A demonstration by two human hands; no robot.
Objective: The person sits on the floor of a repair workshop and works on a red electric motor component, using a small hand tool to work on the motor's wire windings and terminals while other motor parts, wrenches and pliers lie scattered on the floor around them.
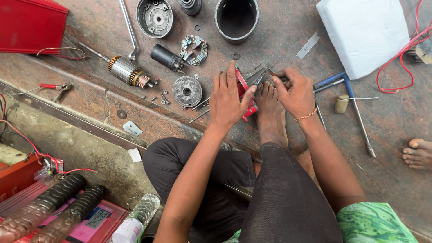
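— What are the hands doing?
— The left hand [228, 100] is curled around red-handled pliers [245, 92], pressing them down beside the person's bare foot [270, 108]. The right hand [294, 92] pinches a thin metal piece [271, 72] at the pliers' tip, fingers clenched on it.
— Where is that?
— On the rusty floor [288, 40], in the middle, just above the foot.
— And the parts around?
— To the left, one armature [127, 70], one black solenoid [165, 57], one brush holder [194, 49] and one round end plate [187, 91]. Farther off, one end cap [155, 17] and one cylindrical housing [236, 18]. One wrench [129, 29] lies far left; one white foam block [363, 33] sits far right.
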